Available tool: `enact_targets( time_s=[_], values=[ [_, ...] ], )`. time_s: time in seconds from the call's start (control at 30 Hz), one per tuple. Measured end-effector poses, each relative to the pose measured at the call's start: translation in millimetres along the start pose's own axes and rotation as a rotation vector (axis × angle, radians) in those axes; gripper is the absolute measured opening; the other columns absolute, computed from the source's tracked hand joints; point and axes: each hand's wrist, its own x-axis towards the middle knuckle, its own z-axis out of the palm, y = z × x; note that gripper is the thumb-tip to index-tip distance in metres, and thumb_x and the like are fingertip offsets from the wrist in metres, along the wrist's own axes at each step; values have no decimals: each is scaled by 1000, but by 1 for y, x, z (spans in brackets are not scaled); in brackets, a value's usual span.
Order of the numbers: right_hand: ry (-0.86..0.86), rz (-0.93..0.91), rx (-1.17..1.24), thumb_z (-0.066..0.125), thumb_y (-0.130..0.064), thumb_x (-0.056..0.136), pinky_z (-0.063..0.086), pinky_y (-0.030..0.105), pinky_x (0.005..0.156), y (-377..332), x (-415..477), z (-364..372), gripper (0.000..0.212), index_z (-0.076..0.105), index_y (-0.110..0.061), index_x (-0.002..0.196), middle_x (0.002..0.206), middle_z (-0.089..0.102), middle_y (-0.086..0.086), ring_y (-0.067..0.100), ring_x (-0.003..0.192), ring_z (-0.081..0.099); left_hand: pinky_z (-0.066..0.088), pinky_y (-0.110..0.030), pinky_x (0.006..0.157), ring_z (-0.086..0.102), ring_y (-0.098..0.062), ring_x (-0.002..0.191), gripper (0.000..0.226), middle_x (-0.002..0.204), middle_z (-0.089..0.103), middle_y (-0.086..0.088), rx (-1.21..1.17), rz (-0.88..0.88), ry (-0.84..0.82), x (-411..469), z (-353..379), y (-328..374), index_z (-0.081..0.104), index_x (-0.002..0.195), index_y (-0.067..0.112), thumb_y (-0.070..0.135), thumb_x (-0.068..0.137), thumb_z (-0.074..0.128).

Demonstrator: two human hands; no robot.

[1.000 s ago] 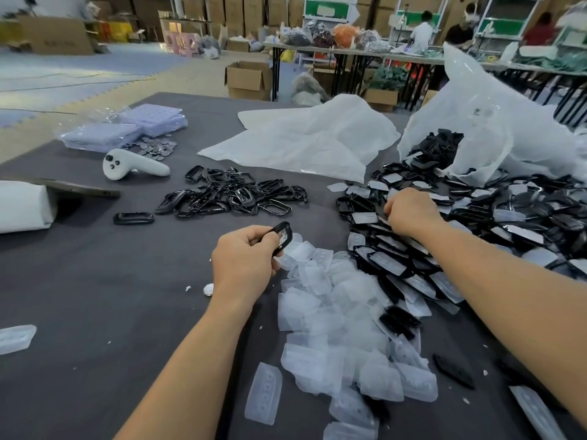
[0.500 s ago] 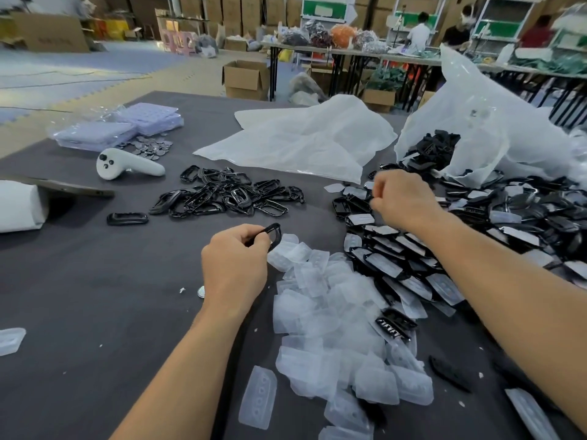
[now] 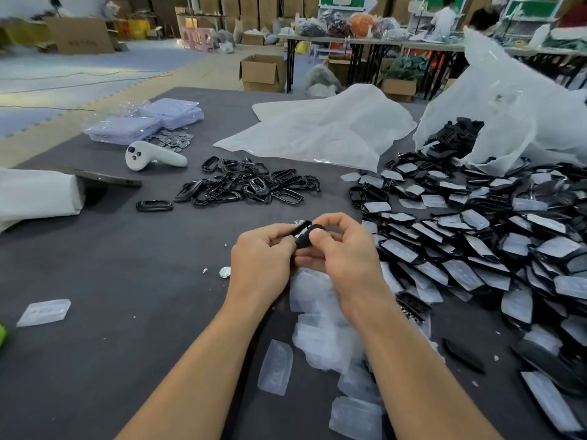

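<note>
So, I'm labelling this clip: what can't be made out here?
- black part, head view: mostly covered by the left hand and right hand; its shape is unclear.
- clear covers, head view: partly behind both forearms.
- green thing, head view: cut off by the left edge.

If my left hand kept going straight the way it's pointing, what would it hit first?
Almost at once the right hand, which pinches the same black part that the left hand holds. Past that, probably the frame pile, though depth is hard to judge.
</note>
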Motion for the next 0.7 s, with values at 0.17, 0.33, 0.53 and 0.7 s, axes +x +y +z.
enact_targets(
  time_s=[0.17, 0.33, 0.53, 0.7],
  values=[
    [86, -69, -55, 66, 2, 93, 60, 29, 55, -2, 2, -13, 11, 66, -8, 96, 71, 74, 10, 24, 59, 73, 60, -26, 68, 73, -16, 82, 47, 98, 79, -8, -351, -243, -385, 12, -6, 3, 85, 100, 24, -6, 92, 48],
    [73, -78, -61, 71, 6, 89, 58, 28, 53, -2, 7, -19, 15, 73, -8, 84, 67, 73, 8, 18, 52, 67, 61, -28, 78, 73, -20, 96, 48, 106, 73, -12, -406, -307, -584, 21, -13, -3, 82, 110, 23, -5, 81, 56],
    [69, -46, -44, 65, 8, 92, 61, 28, 56, -2, 10, -20, 18, 73, -7, 85, 68, 74, 9, 22, 56, 71, 62, -29, 81, 73, -16, 94, 54, 110, 75, -12, -395, -303, -590, 24, -14, -3, 80, 117, 20, -14, 89, 48],
    [74, -47, 36, 66, 6, 92, 56, 24, 51, -8, 8, -21, 15, 73, -6, 88, 70, 74, 13, 21, 54, 70, 63, -30, 79, 76, -19, 97, 50, 112, 78, -14, -387, -314, -492, 24, -14, -2, 73, 123, 11, -17, 95, 42]
  ],
)
